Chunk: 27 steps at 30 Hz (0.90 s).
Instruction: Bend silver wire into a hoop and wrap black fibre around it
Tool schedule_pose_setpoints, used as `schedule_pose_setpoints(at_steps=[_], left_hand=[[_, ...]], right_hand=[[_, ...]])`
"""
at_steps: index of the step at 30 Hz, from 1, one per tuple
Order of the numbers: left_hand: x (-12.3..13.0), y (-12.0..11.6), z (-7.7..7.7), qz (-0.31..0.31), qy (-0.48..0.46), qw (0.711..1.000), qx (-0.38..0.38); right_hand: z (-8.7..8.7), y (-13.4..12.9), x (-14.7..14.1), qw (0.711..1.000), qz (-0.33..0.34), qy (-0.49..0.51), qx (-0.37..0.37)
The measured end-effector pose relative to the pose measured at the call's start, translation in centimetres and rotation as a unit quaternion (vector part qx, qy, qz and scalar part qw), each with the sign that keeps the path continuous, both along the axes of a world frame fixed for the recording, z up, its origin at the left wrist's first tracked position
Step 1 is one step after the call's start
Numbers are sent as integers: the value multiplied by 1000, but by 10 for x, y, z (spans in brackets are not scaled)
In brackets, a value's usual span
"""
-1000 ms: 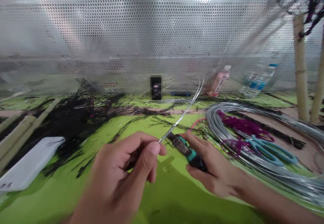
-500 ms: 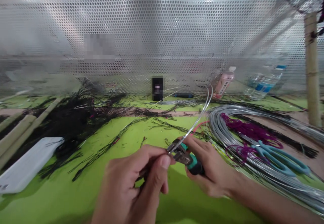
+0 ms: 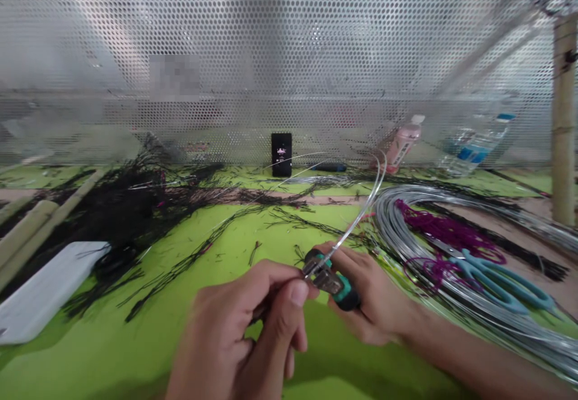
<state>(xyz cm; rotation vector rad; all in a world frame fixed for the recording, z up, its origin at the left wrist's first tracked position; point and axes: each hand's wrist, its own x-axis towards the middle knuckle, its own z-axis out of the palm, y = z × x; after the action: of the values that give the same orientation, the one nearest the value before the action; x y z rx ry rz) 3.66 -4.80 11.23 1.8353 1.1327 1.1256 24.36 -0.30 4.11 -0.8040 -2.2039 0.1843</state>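
Two strands of silver wire [image 3: 357, 218] rise in an arc from between my hands. My left hand [image 3: 253, 321] is closed, thumb and forefinger pinching the wire's lower end; a dark bit shows inside the curled fingers, too hidden to name. In my right hand [image 3: 374, 297] is a pair of pliers [image 3: 326, 278] with green and black handles, the fingers wrapped round them. The metal jaws lie at the wire, right beside my left fingertips. Whether the jaws are fully closed on it cannot be made out.
To the right lie a coil of silver wire [image 3: 386, 219], purple cord [image 3: 456, 231] and blue-handled scissors [image 3: 506, 282]. Black branching strands [image 3: 121, 213] and a white slab [image 3: 49, 291] are at left. A phone [image 3: 282, 155] and two bottles [image 3: 404, 144] stand before a perforated metal panel [image 3: 289, 44].
Both hands, with the wire and pliers, keep nearly the same pose, shifted very slightly right in view. The camera's view has tilted down a little.
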Motion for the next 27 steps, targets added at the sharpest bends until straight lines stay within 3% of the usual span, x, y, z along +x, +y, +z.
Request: schedule_pose_setpoints(at_steps=[6, 12, 20, 27], left_hand=[[3, -6, 3, 13, -34, 999, -31], [11, -10, 4, 63, -68, 994, -51], [1, -6, 5, -22, -30, 999, -22], [-2, -10, 4, -16, -30, 999, -23]], right_hand=[[6, -6, -6, 998, 13, 23, -59], [6, -7, -6, 999, 11, 23, -43], [3, 0, -5, 999, 7, 0, -39], [6, 5, -4, 1000, 1, -16, -1]])
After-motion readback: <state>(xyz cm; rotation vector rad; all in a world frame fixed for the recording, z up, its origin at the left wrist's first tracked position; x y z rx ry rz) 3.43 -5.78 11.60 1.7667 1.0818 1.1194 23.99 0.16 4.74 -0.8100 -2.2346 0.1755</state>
